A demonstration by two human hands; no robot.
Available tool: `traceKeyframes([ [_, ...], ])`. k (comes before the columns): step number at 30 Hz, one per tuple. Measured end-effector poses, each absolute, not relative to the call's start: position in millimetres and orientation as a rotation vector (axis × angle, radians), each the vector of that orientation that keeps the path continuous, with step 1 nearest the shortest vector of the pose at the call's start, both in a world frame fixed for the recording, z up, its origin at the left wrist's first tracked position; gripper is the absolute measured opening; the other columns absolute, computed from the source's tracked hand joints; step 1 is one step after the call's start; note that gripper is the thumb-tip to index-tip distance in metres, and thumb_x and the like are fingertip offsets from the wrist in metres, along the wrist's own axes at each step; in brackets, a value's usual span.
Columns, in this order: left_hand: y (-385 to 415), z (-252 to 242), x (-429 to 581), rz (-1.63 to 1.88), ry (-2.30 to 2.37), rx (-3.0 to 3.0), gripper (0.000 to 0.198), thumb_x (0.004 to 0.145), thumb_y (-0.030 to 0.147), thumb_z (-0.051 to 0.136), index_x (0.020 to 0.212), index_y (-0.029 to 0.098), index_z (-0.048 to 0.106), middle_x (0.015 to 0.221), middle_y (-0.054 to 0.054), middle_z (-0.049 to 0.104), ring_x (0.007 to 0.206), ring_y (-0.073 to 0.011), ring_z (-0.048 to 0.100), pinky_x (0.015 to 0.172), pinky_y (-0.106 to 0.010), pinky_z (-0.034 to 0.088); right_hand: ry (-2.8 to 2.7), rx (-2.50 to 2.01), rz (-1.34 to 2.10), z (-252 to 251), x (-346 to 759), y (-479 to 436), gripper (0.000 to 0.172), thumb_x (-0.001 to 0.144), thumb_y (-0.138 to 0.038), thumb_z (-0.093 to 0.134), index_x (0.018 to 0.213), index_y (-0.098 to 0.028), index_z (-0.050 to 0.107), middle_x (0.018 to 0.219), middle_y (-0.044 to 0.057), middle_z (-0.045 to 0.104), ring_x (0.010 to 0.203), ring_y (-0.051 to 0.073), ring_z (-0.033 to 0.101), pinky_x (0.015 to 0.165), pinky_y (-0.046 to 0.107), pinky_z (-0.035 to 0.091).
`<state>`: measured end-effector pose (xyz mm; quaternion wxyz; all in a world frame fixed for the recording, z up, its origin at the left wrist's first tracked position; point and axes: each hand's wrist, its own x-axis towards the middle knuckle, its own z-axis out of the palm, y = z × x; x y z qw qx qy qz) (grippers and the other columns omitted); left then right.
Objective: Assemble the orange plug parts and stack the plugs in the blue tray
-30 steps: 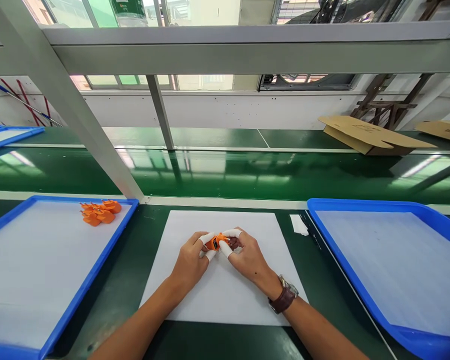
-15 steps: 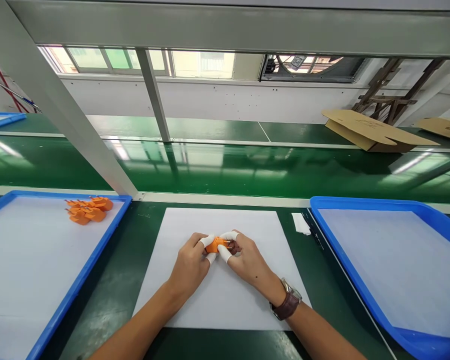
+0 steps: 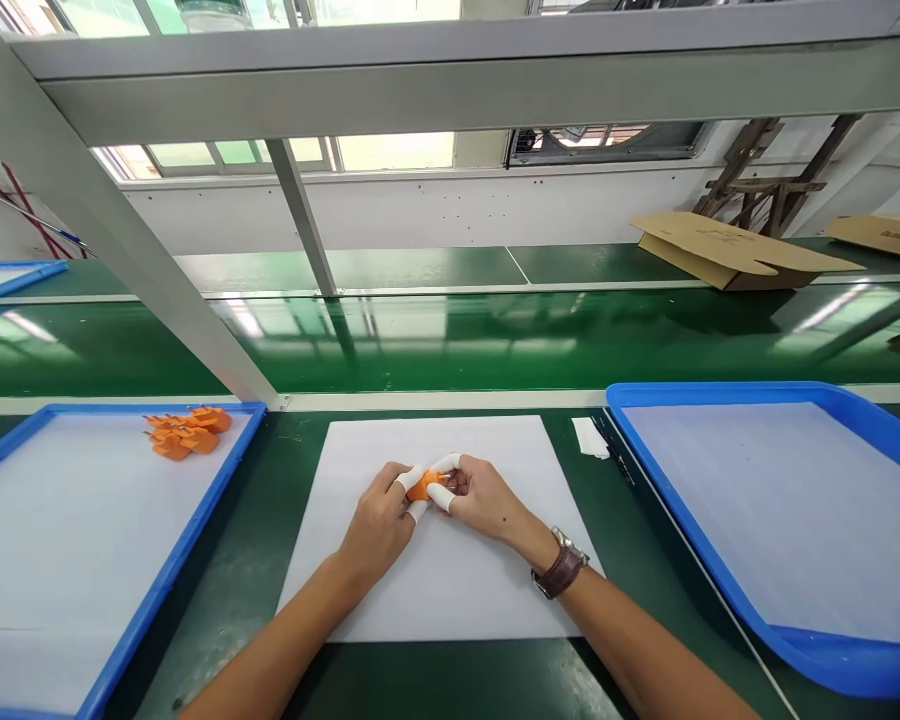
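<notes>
A small orange part is pinched between both my hands above a white sheet on the green bench. My left hand grips its left side with white-capped thumb and forefinger. Closed on its right side is my right hand, with capped fingertips and a brown watch on the wrist. A small heap of several similar orange parts lies in the far corner of the blue tray at my left.
Another blue tray with a white liner sits at my right. A small white scrap lies between sheet and right tray. Beyond runs a shiny green conveyor, with flattened cardboard at back right. A slanted grey frame post rises at left.
The hands stay together on the orange part and have turned it slightly. The view has shifted a little; the hands sit a touch higher on the sheet.
</notes>
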<state>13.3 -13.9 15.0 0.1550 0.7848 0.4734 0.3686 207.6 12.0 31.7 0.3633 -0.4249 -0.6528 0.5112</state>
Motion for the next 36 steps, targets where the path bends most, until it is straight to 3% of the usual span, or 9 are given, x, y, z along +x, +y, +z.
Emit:
traceKeyframes([
  [5, -16, 13, 13, 1.054, 1.326, 2.330, 0.030, 0.093, 0.014, 0.052, 0.120, 0.025, 0.058, 0.114, -0.009, 0.061, 0.092, -0.0215, 0.063, 0.079, -0.037, 0.056, -1.691, -1.116, 1.228, 31, 206, 7, 0.016, 0.084, -0.028, 0.064, 0.096, -0.018, 0.065, 0.089, 0.005, 0.071, 0.073, 0.019, 0.066, 0.064, 0.029, 0.052],
  [9, -17, 16, 13, 1.065, 1.279, 2.383, 0.023, 0.093, 0.014, 0.052, 0.112, 0.023, 0.060, 0.115, -0.009, 0.060, 0.096, -0.0221, 0.062, 0.078, -0.037, 0.057, -1.618, -1.189, 1.228, 28, 203, 7, 0.016, 0.092, -0.033, 0.057, 0.084, -0.019, 0.062, 0.071, 0.002, 0.069, 0.063, 0.017, 0.064, 0.058, 0.028, 0.051],
  [12, -16, 19, 13, 1.094, 1.279, 2.287, 0.032, 0.093, 0.015, 0.055, 0.123, 0.025, 0.056, 0.116, -0.008, 0.059, 0.092, -0.0195, 0.062, 0.077, -0.036, 0.058, -1.513, -1.114, 1.371, 25, 204, 10, 0.028, 0.098, -0.036, 0.047, 0.079, -0.019, 0.059, 0.062, 0.001, 0.065, 0.056, 0.017, 0.063, 0.055, 0.029, 0.051],
  [17, -13, 23, 11, 1.164, 1.187, 1.981, 0.041, 0.088, 0.016, 0.061, 0.127, 0.028, 0.056, 0.123, -0.007, 0.054, 0.110, -0.0211, 0.060, 0.091, -0.039, 0.059, -1.282, -1.046, 1.355, 24, 206, 13, 0.032, 0.099, -0.041, 0.045, 0.090, -0.016, 0.064, 0.078, 0.004, 0.065, 0.061, 0.016, 0.062, 0.052, 0.027, 0.050],
  [23, -8, 24, 11, 1.158, 1.088, 1.750, 0.039, 0.088, 0.018, 0.064, 0.126, 0.029, 0.059, 0.123, -0.007, 0.055, 0.109, -0.0210, 0.061, 0.098, -0.042, 0.056, -1.406, -1.047, 1.252, 30, 205, 13, 0.024, 0.094, -0.038, 0.055, 0.096, -0.019, 0.070, 0.083, 0.003, 0.067, 0.068, 0.016, 0.060, 0.061, 0.028, 0.049],
  [27, -10, 28, 11, 1.106, 1.066, 1.831, 0.040, 0.088, 0.017, 0.063, 0.126, 0.029, 0.059, 0.123, -0.007, 0.056, 0.109, -0.0213, 0.060, 0.096, -0.041, 0.056, -1.473, -1.036, 1.169, 29, 203, 14, 0.023, 0.087, -0.037, 0.064, 0.099, -0.019, 0.071, 0.088, 0.004, 0.068, 0.075, 0.019, 0.062, 0.065, 0.029, 0.049],
  [30, -13, 30, 12, 1.099, 1.127, 1.980, 0.042, 0.086, 0.016, 0.066, 0.125, 0.029, 0.061, 0.118, -0.007, 0.057, 0.102, -0.0199, 0.060, 0.090, -0.038, 0.055, -1.406, -1.127, 1.250, 26, 205, 15, 0.028, 0.088, -0.041, 0.060, 0.097, -0.017, 0.070, 0.076, 0.003, 0.067, 0.063, 0.018, 0.060, 0.058, 0.029, 0.049],
  [36, 3, 38, -24, 1.541, 1.533, 1.786, 0.034, 0.083, 0.024, 0.070, 0.117, 0.025, 0.065, 0.110, -0.007, 0.058, 0.082, -0.0153, 0.061, 0.074, -0.031, 0.055, -1.441, -1.204, 1.297, 21, 210, 15, 0.037, 0.087, -0.046, 0.059, 0.105, -0.015, 0.068, 0.071, 0.003, 0.067, 0.062, 0.019, 0.060, 0.061, 0.031, 0.049],
])
